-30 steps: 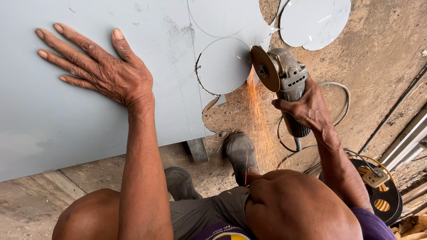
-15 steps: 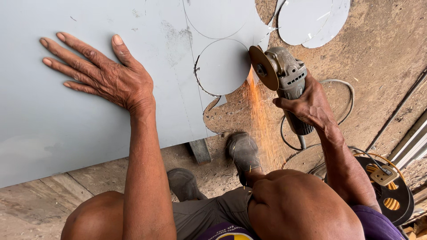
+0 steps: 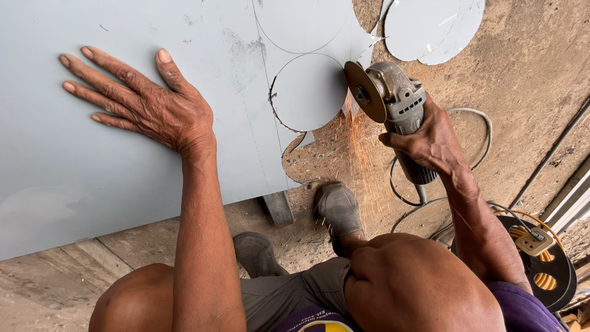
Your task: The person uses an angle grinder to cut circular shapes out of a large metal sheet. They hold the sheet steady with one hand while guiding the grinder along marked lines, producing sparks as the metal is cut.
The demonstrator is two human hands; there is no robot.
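- Since the earlier frame, the angle grinder (image 3: pixel 393 98) has edged along the round outline, sparks falling beneath its wheel.
- Right hand (image 3: pixel 433 144) wraps tight around the grinder body.
- Left hand (image 3: pixel 144 104) lies flat, fingers spread, on the grey metal sheet (image 3: pixel 92 178).
- Partly cut disc (image 3: pixel 309 91) is mostly freed; its top-left arc seems uncut.
- Finished discs (image 3: pixel 430 27) lie on the floor beyond.

- My left hand (image 3: pixel 150 107) lies flat, palm down, fingers spread wide and thumb splayed, arm stretched straight out.
- My right hand (image 3: pixel 430 138) is curled in a tight grasp, wrist bent, forearm angled forward past my knee.
- I am crouching, both knees raised.
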